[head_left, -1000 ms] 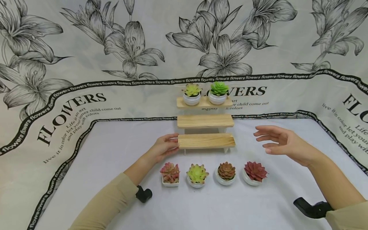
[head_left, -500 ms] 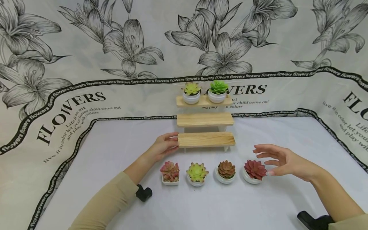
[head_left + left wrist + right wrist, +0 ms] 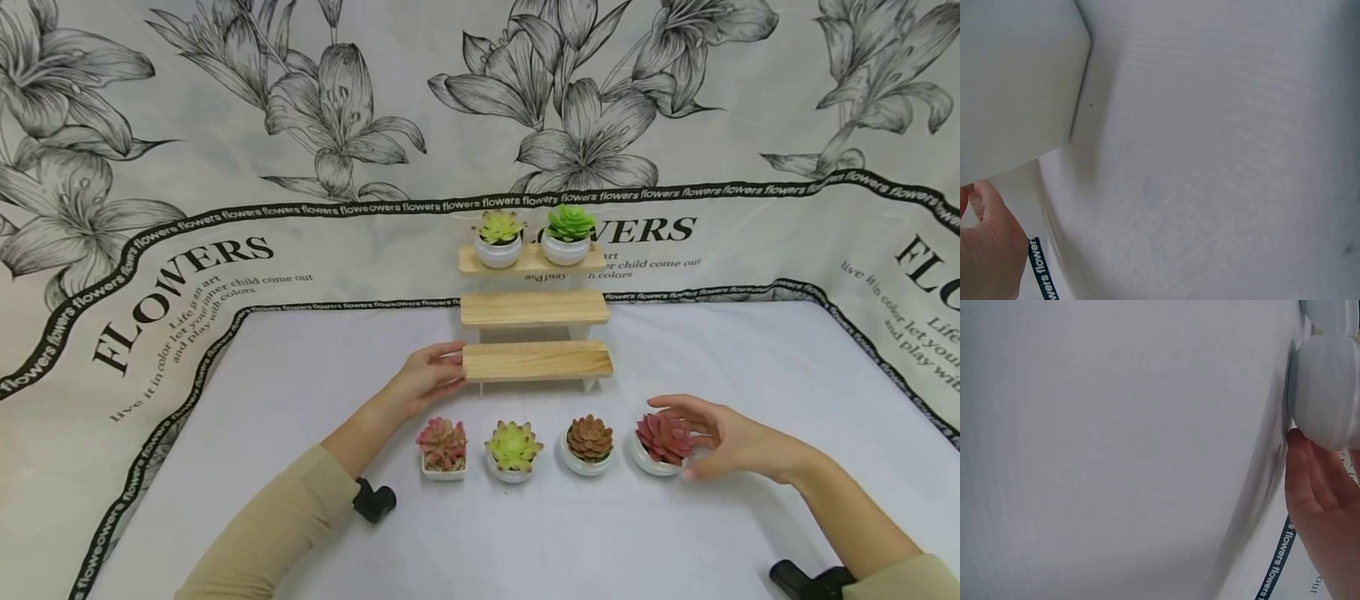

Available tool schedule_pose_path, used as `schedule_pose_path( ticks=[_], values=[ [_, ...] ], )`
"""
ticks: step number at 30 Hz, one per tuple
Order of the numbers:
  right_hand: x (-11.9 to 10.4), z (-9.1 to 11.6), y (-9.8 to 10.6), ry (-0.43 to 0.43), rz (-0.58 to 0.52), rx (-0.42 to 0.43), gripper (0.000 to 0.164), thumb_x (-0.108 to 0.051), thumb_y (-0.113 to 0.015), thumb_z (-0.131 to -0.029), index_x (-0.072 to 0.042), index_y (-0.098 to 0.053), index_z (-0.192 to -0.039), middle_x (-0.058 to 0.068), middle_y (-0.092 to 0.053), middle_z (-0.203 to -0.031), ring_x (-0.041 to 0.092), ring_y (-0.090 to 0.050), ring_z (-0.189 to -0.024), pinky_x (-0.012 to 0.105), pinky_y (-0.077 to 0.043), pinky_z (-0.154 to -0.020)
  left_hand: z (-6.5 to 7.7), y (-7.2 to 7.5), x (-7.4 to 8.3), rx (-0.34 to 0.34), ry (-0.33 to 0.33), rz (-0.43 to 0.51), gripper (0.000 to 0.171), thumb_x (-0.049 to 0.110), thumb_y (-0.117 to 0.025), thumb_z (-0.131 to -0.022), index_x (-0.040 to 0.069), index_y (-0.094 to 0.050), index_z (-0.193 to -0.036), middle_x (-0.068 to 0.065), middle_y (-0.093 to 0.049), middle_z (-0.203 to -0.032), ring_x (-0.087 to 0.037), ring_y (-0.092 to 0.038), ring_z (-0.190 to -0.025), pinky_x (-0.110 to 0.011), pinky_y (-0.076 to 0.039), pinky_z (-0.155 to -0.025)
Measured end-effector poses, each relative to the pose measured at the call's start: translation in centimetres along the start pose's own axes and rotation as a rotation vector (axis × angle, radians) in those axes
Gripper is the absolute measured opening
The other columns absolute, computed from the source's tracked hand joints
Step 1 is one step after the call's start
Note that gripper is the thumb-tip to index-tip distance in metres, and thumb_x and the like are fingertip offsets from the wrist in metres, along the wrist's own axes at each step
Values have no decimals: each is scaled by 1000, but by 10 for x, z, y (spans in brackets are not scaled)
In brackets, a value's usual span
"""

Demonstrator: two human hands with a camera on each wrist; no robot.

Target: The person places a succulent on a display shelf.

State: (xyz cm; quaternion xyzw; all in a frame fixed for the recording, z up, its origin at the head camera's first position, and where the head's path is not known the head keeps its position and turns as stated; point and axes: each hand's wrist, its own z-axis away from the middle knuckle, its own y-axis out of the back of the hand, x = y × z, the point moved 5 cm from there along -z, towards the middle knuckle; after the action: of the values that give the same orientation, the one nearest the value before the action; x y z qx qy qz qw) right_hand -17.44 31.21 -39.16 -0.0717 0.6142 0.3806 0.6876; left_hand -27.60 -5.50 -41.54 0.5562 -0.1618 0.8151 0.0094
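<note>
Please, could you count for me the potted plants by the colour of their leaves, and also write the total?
Yellow-green: 2 (top-shelf plant; front-row plant)
Bright green plant: 1
Mostly pink plant: 1
Brown plant: 1
Dark red plant: 1
Total: 6

The head view looks forward and down at both hands (image 3: 727,440); each wrist view shares one, close-up.
</note>
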Motion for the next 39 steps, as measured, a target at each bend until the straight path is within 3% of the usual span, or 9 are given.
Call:
schedule_pose_path(
  ticks=[8,17,28,33,39],
  values=[
    [0,-8,-5,5,-23,9,64,-4,-74,-76,3,-41,-130,4,-56,-118,5,-53,-103,17,-46,-84,-1,1,2,-7,-11,5,52,-14,-52,-86,-5,-41,-136,-17,-53,-114,-15,-59,-84,-30,-53,-84],
    [-3,-9,-5,-7,39,75,64,-7,-76,-74,0,-45,-130,10,-56,-116,7,-53,-98,19,-47,-80,-2,1,1,8,-8,7,52,-14,-53,-85,-3,-43,-135,-18,-53,-115,-17,-59,-85,-30,-53,-84],
    [-9,-8,3,-27,39,148,66,-6,-75,-73,-1,-44,-131,6,-53,-122,1,-49,-103,20,-47,-80,-1,1,-1,-1,0,25,52,-14,-52,-85,-6,-41,-135,-15,-54,-109,-15,-59,-82,-28,-54,-81],
    [-15,-9,7,-27,2,169,63,-5,-73,-76,-2,-43,-132,0,-54,-119,3,-51,-102,23,-49,-79,0,0,0,-6,3,24,52,-14,-52,-85,-5,-41,-135,-13,-54,-106,-14,-59,-81,-28,-53,-82],
    [-23,-12,12,-37,-33,203,62,-6,-72,-78,-5,-43,-132,0,-54,-118,6,-52,-100,26,-50,-79,0,1,0,-5,-9,21,51,-14,-52,-85,-6,-42,-134,-13,-54,-106,-14,-59,-80,-29,-54,-82]
  ],
)
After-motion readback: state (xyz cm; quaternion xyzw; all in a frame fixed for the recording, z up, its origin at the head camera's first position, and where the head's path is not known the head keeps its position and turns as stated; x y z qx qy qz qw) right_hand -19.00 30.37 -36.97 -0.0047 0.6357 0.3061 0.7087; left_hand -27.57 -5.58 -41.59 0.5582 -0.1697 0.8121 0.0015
